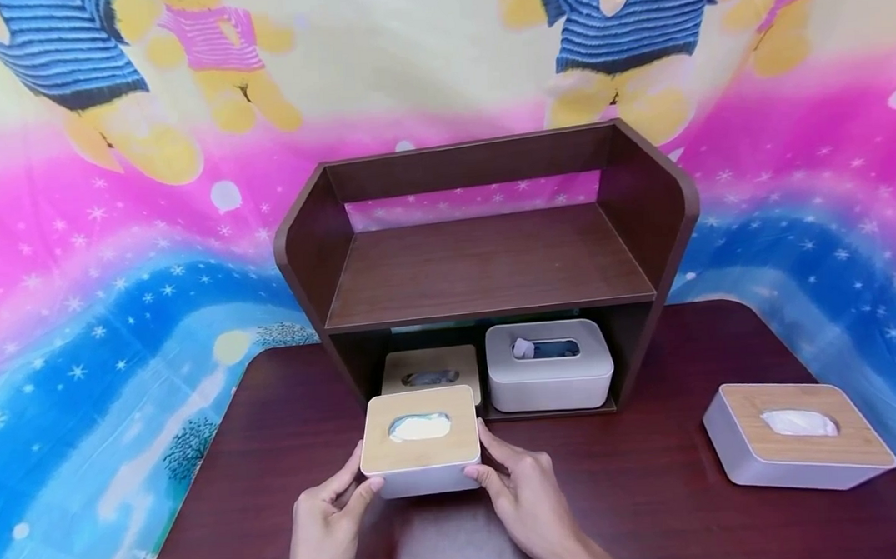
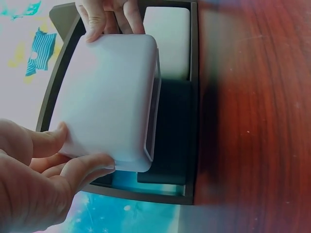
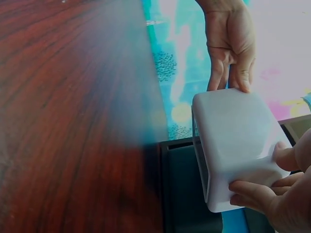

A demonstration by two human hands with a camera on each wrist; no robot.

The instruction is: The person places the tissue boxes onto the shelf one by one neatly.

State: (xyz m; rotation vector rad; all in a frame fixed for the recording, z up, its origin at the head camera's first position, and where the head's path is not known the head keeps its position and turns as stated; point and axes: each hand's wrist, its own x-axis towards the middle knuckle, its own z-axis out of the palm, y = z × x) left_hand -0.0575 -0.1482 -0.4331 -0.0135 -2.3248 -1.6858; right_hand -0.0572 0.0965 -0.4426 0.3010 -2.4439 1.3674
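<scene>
Between both hands is a white tissue box with a light wood lid (image 1: 384,457), held raised in front of the shelf's lower level. My left hand (image 1: 329,514) grips its left end, with the thumb at the front corner. At the right end my right hand (image 1: 528,493) grips it the same way. In the left wrist view the box's smooth white side (image 2: 104,97) faces the camera. Behind the held box, a second wood-topped tissue box (image 1: 462,362) sits in the lower compartment, partly hidden. Beside it stands a pale grey tissue box (image 1: 550,392) with a dark opening.
A dark brown two-level desk shelf (image 1: 492,257) stands on the reddish-brown table (image 1: 645,504). Another wood-topped tissue box (image 1: 759,453) lies on the table's right side. Behind hangs a colourful cloth backdrop (image 1: 424,72) with printed bears.
</scene>
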